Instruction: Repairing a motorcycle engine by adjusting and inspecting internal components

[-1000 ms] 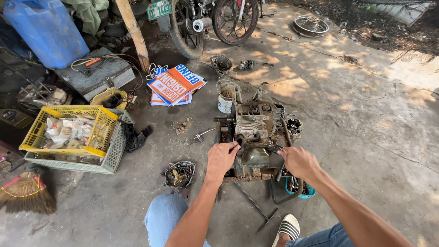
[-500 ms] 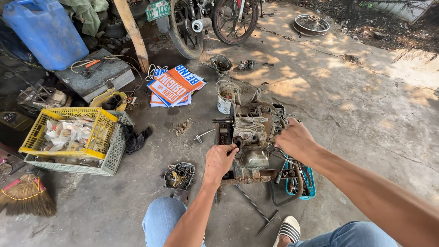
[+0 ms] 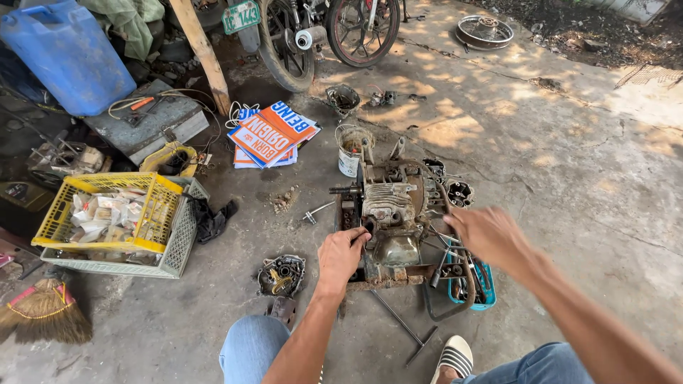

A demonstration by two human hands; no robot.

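Note:
A dirty motorcycle engine block [image 3: 395, 206] sits on the concrete floor in front of me. My left hand [image 3: 340, 254] grips its near left side, fingers curled on the casing. My right hand [image 3: 486, 235] hovers just right of the engine, blurred, fingers apart and holding nothing, above a blue tray of tools [image 3: 475, 293]. An engine cover [image 3: 282, 275] lies to the left of my left hand. A T-handle wrench [image 3: 405, 327] lies on the floor in front of the engine.
A yellow crate [image 3: 107, 213] sits in a grey crate at left, beside a broom [image 3: 44, 313]. Orange and blue signs [image 3: 270, 133], a white can [image 3: 351, 151], a blue jerrycan [image 3: 65, 53] and a motorcycle [image 3: 313, 32] stand farther back. A wheel rim [image 3: 484, 30] lies far right.
My right hand has lifted off the engine's right side and moved out to the right. My left hand has stayed on the casing.

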